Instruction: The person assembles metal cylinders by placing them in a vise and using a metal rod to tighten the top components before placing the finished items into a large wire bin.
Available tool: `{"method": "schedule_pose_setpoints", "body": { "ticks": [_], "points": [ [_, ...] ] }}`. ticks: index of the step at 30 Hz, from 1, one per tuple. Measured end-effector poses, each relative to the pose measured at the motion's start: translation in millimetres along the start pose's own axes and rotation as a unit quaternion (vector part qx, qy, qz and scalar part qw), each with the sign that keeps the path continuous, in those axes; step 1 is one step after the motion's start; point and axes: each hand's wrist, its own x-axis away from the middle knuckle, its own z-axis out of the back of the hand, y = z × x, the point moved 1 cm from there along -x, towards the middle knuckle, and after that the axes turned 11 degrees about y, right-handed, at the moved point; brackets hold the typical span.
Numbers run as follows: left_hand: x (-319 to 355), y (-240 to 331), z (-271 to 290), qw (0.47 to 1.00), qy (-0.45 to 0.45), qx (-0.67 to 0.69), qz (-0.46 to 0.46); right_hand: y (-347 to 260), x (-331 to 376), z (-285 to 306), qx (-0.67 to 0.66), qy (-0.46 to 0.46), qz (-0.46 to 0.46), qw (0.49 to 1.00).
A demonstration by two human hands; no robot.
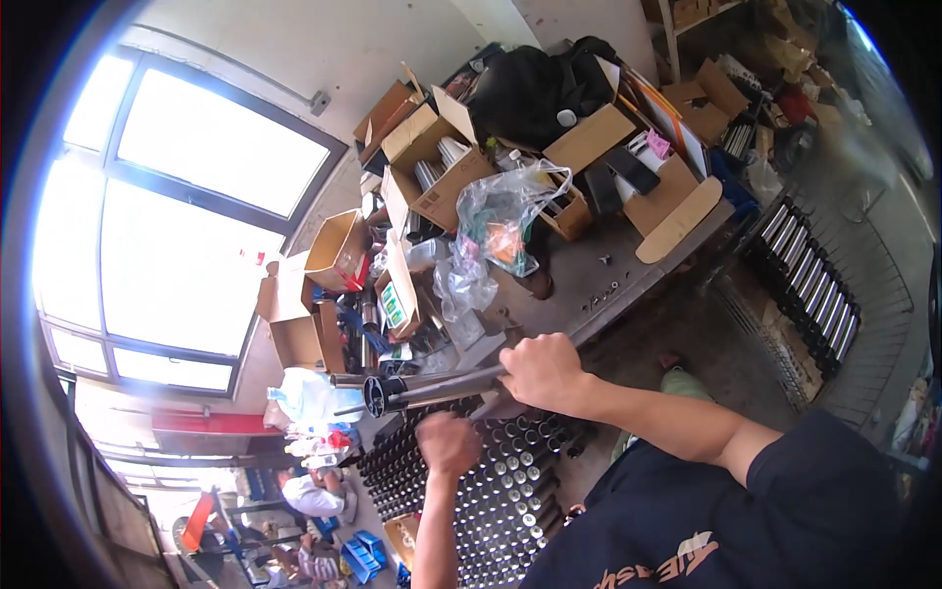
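A dark metal tube (pixel 446 388) lies across the front edge of the workbench, with a black round fitting (pixel 379 396) at its left end. My right hand (pixel 545 373) is closed in a fist around the right end of this tube. Below the tube, my left hand (pixel 448 444) is also curled into a fist, slightly blurred and apart from the tube. Whether anything sits inside its fingers is hidden. Beneath my hands stand several rows of upright dark tubes (pixel 505 471) with shiny round tops.
Open cardboard boxes (pixel 446 182) and a clear plastic bag (pixel 500 221) crowd the workbench (pixel 628 290). Small dark metal parts (pixel 601 296) lie near its edge. At the right stands a rack of shiny rods (pixel 807 280). Another person (pixel 314 494) sits at the lower left near blue bins (pixel 363 556).
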Motion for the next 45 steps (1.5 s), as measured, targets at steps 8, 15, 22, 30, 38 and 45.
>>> {"method": "schedule_pose_setpoints", "body": {
  "ticks": [8, 15, 22, 30, 38, 45],
  "points": [
    [-108.8, -9.5, -41.8, 0.867, -0.332, -0.358, 0.104, 93.8, -60.1, 121.9, 0.108, 0.004, 0.05, 0.993],
    [-171.3, -56.9, -9.7, 0.757, -0.595, -0.184, 0.197, 242.1, -51.5, 158.3, 0.055, 0.121, -0.037, 0.99],
    [-108.3, 21.7, 68.7, 0.863, -0.327, -0.124, 0.364, 338.5, 76.0, 80.1, 0.126, 0.07, -0.161, 0.976],
    [-8.3, 158.4, 33.5, 0.216, 0.056, 0.744, 0.63, 331.1, 152.2, -18.4, 0.079, -0.178, -0.354, 0.915],
    [-65.4, 208.3, 2.9, -0.086, 0.182, 0.906, 0.373, 347.9, 151.7, -113.0, -0.188, -0.297, -0.417, 0.838],
    [-59.5, 194.4, 18.3, -0.039, 0.242, 0.882, 0.402, 318.2, 142.4, -130.4, -0.194, -0.306, -0.452, 0.815]
  ]
}}
